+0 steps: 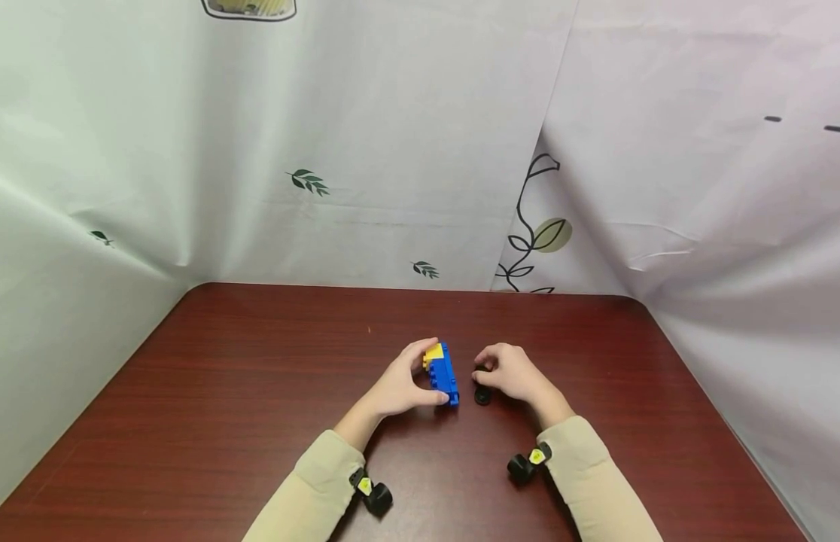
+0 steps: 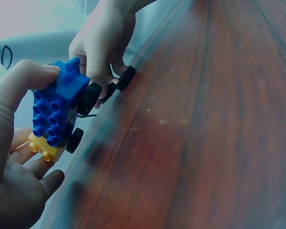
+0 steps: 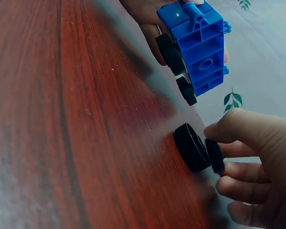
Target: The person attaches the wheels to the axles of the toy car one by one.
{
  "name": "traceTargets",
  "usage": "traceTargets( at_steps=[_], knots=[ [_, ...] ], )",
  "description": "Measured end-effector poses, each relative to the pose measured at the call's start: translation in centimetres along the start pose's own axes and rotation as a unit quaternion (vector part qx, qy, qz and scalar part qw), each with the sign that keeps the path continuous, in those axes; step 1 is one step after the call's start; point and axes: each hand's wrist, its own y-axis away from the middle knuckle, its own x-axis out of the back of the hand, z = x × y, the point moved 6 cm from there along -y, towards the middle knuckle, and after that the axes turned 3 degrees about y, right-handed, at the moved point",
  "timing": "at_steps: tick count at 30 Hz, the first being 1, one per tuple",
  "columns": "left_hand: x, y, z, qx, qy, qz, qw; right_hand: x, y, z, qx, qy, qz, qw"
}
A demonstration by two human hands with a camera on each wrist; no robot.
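Note:
My left hand (image 1: 398, 385) grips a toy car (image 1: 443, 379) of blue bricks, with thumb and fingers at opposite ends. A yellow brick (image 2: 42, 147) forms one end of the car, and studs show along its upper side. Two black wheels (image 3: 170, 55) are fitted on one of its sides, tilted toward the table. Just right of the car, my right hand (image 1: 518, 373) pinches a small black wheel (image 3: 214, 156) between thumb and fingers. A larger black wheel (image 3: 190, 147) stands on edge beside it in the right wrist view, at the tabletop.
The dark red wooden table (image 1: 257, 391) spreads around both hands. White cloth (image 1: 393, 113) with leaf prints hangs behind it and at both sides. A black device (image 1: 378, 498) is strapped on the left wrist and another device (image 1: 521, 468) on the right.

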Motion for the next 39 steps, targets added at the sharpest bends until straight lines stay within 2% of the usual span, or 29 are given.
traceTargets(
  at_steps=[2, 6, 8, 14, 18, 26, 30, 39],
  knots=[
    [0.0, 0.1, 0.3, 0.001, 0.007, -0.001, 1.0, 0.2, -0.1, -0.1, 0.01, 0.003, 0.016, 0.9998],
    [0.1, 0.5, 2.1, -0.004, 0.012, -0.011, 0.9999, 0.5, -0.1, -0.2, 0.02, -0.001, 0.044, 0.9988],
    [0.0, 0.5, 2.3, -0.003, 0.013, -0.013, 0.9998, 0.6, -0.1, -0.3, 0.02, -0.006, 0.056, 0.9982],
    [-0.1, 0.0, 0.5, 0.002, 0.008, 0.0, 1.0, 1.2, 0.0, -0.9, 0.023, -0.026, 0.095, 0.9948],
    [-0.1, 0.0, 0.0, 0.01, 0.002, 0.006, 0.9999, 1.5, 0.1, -1.0, 0.018, -0.047, 0.118, 0.9918],
    [-0.2, 0.0, -0.1, 0.019, 0.006, -0.003, 0.9998, 1.5, 0.2, -1.3, 0.008, -0.075, 0.141, 0.9872],
    [-0.4, -0.1, 0.0, 0.019, 0.01, -0.013, 0.9997, 1.5, 0.3, -1.5, 0.019, -0.093, 0.143, 0.9852],
    [-0.5, -0.1, 0.5, 0.012, -0.017, -0.02, 0.9996, 1.4, 0.4, -1.8, 0.052, -0.119, 0.166, 0.9774]
  ],
)
